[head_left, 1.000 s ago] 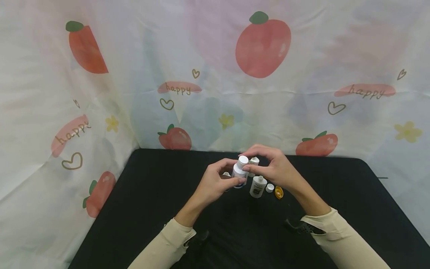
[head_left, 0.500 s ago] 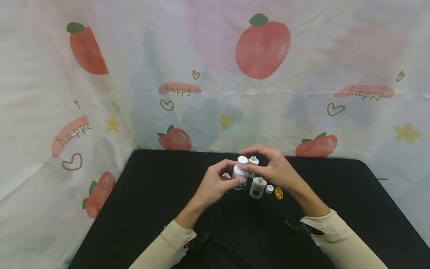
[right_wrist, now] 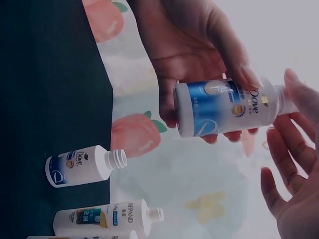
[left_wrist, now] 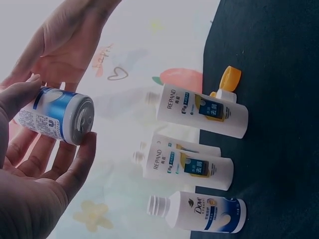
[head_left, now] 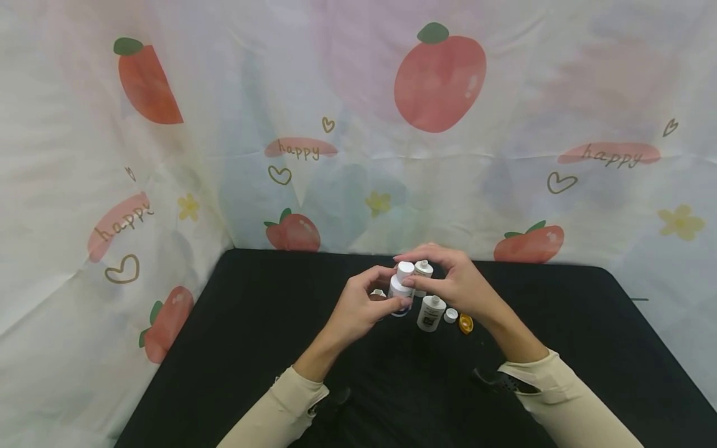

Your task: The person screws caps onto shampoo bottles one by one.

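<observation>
A small white-and-blue Dove bottle (head_left: 400,289) is held up above the black table. My left hand (head_left: 358,305) grips its body, thumb in front and fingers behind, as the right wrist view also shows. My right hand (head_left: 462,283) pinches the white screw cap (head_left: 406,268) on the bottle's neck between thumb and fingers. The left wrist view looks at the bottle's base (left_wrist: 83,119), tilted toward that camera. Beyond the hands stand a capless Dove bottle (left_wrist: 212,214) and white REPAND bottles (left_wrist: 202,112) with bare necks.
Right of the front REPAND bottle (head_left: 431,313) lie a loose white cap (head_left: 450,315) and an orange flip cap (head_left: 465,323). Another REPAND bottle (head_left: 424,269) stands behind, partly covered by my right hand. A printed curtain (head_left: 358,186) rises behind the black table (head_left: 269,311).
Both hands stay at the bottle. The right hand's fingers shift slightly left around the cap; the bottles and loose caps stay put.
</observation>
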Available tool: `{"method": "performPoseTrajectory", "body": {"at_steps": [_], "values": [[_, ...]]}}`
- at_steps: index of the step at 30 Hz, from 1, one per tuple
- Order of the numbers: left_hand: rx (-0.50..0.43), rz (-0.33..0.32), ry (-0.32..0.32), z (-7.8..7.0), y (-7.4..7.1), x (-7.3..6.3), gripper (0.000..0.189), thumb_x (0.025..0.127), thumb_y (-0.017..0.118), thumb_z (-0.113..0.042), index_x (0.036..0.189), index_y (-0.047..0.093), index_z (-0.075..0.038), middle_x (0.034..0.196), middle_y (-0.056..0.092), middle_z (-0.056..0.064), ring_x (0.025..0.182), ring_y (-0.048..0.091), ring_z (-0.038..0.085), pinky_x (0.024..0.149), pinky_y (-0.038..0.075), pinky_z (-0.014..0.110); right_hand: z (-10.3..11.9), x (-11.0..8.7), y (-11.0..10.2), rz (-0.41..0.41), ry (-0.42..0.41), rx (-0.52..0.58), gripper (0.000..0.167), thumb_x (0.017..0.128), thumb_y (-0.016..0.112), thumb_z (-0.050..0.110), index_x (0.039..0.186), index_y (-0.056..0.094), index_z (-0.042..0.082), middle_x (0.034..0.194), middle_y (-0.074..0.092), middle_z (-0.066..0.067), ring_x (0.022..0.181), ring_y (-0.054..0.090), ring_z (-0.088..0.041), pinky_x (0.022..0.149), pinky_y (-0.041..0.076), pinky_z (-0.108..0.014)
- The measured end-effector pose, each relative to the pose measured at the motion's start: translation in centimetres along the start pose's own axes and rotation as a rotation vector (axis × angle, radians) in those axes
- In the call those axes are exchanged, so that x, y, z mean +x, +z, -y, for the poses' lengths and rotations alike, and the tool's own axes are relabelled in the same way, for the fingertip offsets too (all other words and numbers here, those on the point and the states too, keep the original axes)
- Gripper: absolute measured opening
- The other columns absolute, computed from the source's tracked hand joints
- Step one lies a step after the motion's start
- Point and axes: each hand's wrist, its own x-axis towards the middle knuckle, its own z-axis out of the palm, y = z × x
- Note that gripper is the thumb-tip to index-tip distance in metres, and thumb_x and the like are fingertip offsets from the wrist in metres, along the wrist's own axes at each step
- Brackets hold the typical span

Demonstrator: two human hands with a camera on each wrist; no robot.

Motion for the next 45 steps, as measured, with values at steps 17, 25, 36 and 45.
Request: {"method": "performPoseTrajectory", "body": {"at_steps": [17,25,36,45], "values": [[0.010,0.001,-0.004,0.21,-0.38,-0.12,0.040,0.086,0.081,-0.007,0.123,0.067,-0.008,0.114,0.070,0.011,0.093,0.070,0.019,0.073,0.059,0.028,-0.09,-0.38,-0.66,0.028,-0.003,0.008,0.039,0.093,0.070,-0.003,0.128,0.071,0.013,0.119,0.070,0.000,0.113,0.059,-0.017,0.089,0.051,-0.026],[0.020,0.006,-0.002,0.44,-0.52,-0.18,0.041,0.086,0.082,-0.008,0.124,0.067,-0.009,0.116,0.070,0.008,0.096,0.069,0.015,0.076,0.059,0.030,-0.30,-0.59,-0.80,0.013,-0.017,-0.004,0.037,0.091,0.071,-0.005,0.124,0.072,0.012,0.119,0.069,-0.001,0.113,0.060,-0.017,0.090,0.051,-0.025],[0.004,0.023,0.006,0.41,-0.38,-0.20,0.040,0.086,0.082,-0.007,0.123,0.068,-0.010,0.115,0.070,0.009,0.095,0.065,0.015,0.081,0.059,0.040,-0.21,-0.49,-0.65,0.004,-0.044,-0.009,0.037,0.089,0.072,-0.007,0.122,0.071,0.011,0.115,0.069,-0.001,0.108,0.063,-0.016,0.097,0.048,-0.026],[-0.006,0.024,0.010,0.45,-0.16,0.03,0.040,0.087,0.081,-0.008,0.124,0.068,-0.010,0.113,0.070,0.010,0.094,0.067,0.015,0.078,0.060,0.032,-0.13,-0.08,-0.38,0.021,-0.040,0.015,0.046,0.087,0.076,-0.004,0.129,0.069,0.013,0.120,0.069,-0.001,0.110,0.062,-0.019,0.088,0.053,-0.028]]}}
